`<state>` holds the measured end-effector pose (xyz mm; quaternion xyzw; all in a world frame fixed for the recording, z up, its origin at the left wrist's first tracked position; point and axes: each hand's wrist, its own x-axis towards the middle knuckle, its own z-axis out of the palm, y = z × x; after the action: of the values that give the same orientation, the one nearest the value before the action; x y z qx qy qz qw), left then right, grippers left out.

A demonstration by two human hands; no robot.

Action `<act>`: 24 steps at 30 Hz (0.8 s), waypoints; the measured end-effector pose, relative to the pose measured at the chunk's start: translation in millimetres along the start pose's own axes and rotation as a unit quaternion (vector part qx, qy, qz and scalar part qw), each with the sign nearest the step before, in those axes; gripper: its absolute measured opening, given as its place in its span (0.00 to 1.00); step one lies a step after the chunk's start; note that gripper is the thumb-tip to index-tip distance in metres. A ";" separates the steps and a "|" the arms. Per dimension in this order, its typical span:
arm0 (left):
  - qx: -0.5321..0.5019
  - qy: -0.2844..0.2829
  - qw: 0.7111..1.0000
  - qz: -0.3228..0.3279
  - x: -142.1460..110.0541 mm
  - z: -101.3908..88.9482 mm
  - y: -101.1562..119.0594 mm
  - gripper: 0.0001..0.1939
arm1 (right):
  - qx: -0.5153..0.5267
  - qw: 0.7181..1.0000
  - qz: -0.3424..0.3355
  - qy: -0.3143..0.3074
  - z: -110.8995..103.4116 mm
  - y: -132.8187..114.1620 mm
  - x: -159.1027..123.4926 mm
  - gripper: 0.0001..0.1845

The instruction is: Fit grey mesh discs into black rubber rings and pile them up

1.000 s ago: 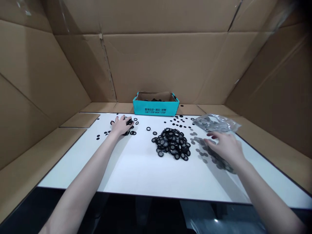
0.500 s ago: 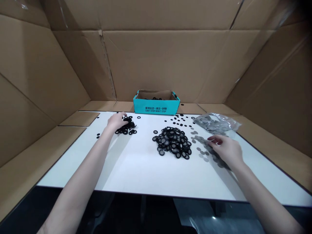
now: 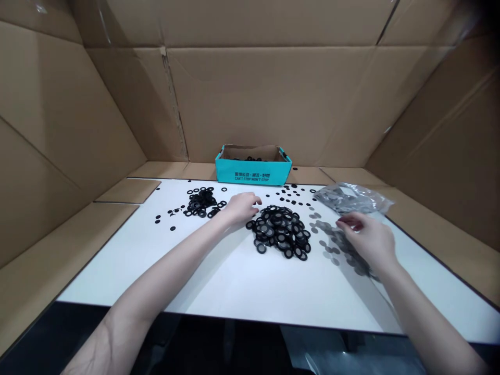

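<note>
well, the middle of the scene belongs to a heap of black rings (image 3: 278, 232), piled on a white table (image 3: 219, 281). many rings in it show a grey centre, but the lower layers are hidden, so i can't make those out. the left hand (image 3: 241, 207) sits palm down just beside the heap's left edge, half open with its fingers loosely curled; its fingertips are hard to see, and nothing shows in it. the right hand (image 3: 369, 239) is to the right of the heap, over a loose spread of thin grey discs (image 3: 332, 240). its thumb and fingers (image 3: 346, 221) are drawn together in a pinch, but they hide whatever may lie between them, so i can't tell whether it grips a disc. some discs are also covered by that hand and its shadow. farther left of the heap lies a smaller cluster of black open rings (image 3: 202, 202), with single rings scattered around it. behind the discs, up and right of the heap, is a crumpled clear plastic bag (image 3: 347, 199) with grey discs inside. straight behind the heap stands a teal cardboard box (image 3: 253, 172) with a few black rings inside, mostly hidden by its front wall. brown cardboard sheets (image 3: 269, 94) rise behind and beside everything.
</note>
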<state>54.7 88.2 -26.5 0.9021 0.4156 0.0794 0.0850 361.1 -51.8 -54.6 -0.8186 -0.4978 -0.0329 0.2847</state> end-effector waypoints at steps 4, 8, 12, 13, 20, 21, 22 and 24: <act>-0.009 -0.022 0.999 0.027 18.8 16.6 13.1 0.18 | 0.039 0.999 0.002 0.007 -8.3 0.3 -3.7 0.09; -0.039 -0.004 0.999 0.014 24.3 19.3 9.5 0.17 | 0.085 0.996 -0.005 0.018 -17.9 -6.6 -7.8 0.08; -0.113 0.048 0.992 -0.020 19.1 8.7 -1.9 0.16 | 0.162 0.986 -0.028 0.028 -20.7 -27.8 -9.2 0.10; -0.140 0.064 0.988 -0.028 15.3 5.1 -4.2 0.13 | 0.188 0.981 -0.036 0.024 -19.5 -36.1 -9.7 0.11; -0.379 0.122 0.916 -0.054 -45.2 -6.0 0.8 0.11 | 0.377 0.912 -0.145 -0.072 1.5 -121.0 -28.1 0.12; -0.409 0.122 0.903 -0.054 -55.7 -6.3 3.3 0.13 | 0.398 0.900 -0.159 -0.084 3.8 -132.9 -32.8 0.11; -0.435 0.119 0.891 -0.052 -65.3 -6.9 5.6 0.15 | 0.434 0.879 -0.172 -0.098 5.4 -143.5 -37.4 0.10; -0.476 0.115 0.870 -0.046 -80.6 -9.2 9.8 0.18 | 0.473 0.855 -0.187 -0.102 7.0 -159.4 -45.3 0.08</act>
<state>8.2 21.2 -21.2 0.7166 0.3749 0.3667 0.4598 203.9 -29.9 -6.7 -0.4759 -0.6229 0.2372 0.5737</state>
